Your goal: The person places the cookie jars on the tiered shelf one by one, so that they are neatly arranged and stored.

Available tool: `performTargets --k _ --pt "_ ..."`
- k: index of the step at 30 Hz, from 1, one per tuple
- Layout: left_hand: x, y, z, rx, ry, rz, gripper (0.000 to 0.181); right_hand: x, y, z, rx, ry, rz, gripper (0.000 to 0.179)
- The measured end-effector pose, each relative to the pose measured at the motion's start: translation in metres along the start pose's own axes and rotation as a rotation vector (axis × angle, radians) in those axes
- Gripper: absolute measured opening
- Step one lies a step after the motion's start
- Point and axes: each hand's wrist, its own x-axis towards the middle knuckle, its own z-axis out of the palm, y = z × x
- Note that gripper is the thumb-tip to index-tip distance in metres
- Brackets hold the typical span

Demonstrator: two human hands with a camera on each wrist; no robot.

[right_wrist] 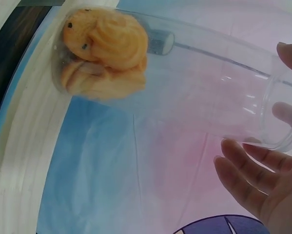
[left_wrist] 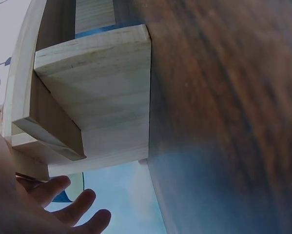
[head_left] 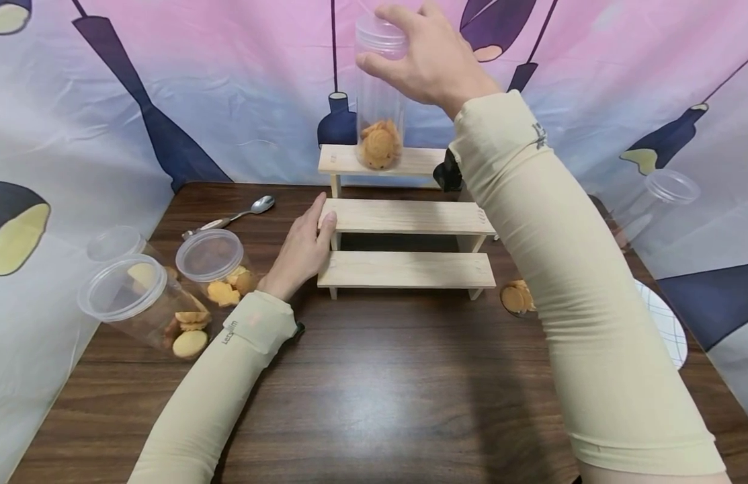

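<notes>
My right hand point(head_left: 437, 57) grips a tall clear plastic jar point(head_left: 380, 101) around its screw lid. Orange-brown cookies point(right_wrist: 107, 58) lie in the bottom of this jar. Its base overlaps the top board of a three-tier wooden stand point(head_left: 404, 271) in the head view, and the jar is upright. My left hand point(head_left: 304, 245) rests against the left end of the stand's middle board, thumb and forefinger along the wood. In the left wrist view, the other fingers point(left_wrist: 77, 207) of that hand extend loosely past the board's end.
Several clear lidded jars with cookies, including a squat one point(head_left: 213, 262) and a wide one point(head_left: 144, 306), stand at the left. A spoon point(head_left: 246, 210) lies behind them. At the right are another clear jar point(head_left: 654, 202), a jar with round cookies point(head_left: 517, 298) and a white checked plate point(head_left: 664, 326).
</notes>
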Motion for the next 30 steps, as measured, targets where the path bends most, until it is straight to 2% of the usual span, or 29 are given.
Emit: performTargets --k 12,15,20,22,25,30 --pt "0.000 0.002 0.000 0.019 -0.005 0.003 0.070 -0.005 -0.002 -0.005 -0.023 -0.051 0.038 0.082" --pt "0.001 0.002 0.000 0.024 -0.007 0.005 0.071 -0.008 0.000 -0.008 -0.036 -0.075 0.051 0.087" --pt "0.003 0.002 -0.002 0.022 -0.030 -0.019 0.072 -0.019 0.006 -0.023 0.041 -0.099 0.026 0.096" --pt "0.003 0.001 -0.003 0.022 -0.030 -0.026 0.072 -0.026 0.013 -0.032 0.076 -0.096 0.003 0.095" --pt "0.003 0.001 -0.005 0.024 -0.028 -0.035 0.072 -0.039 0.031 -0.044 0.050 -0.093 -0.020 0.091" --pt "0.005 0.000 -0.007 0.035 -0.034 -0.040 0.072 -0.076 0.080 -0.056 -0.036 -0.099 -0.035 0.091"
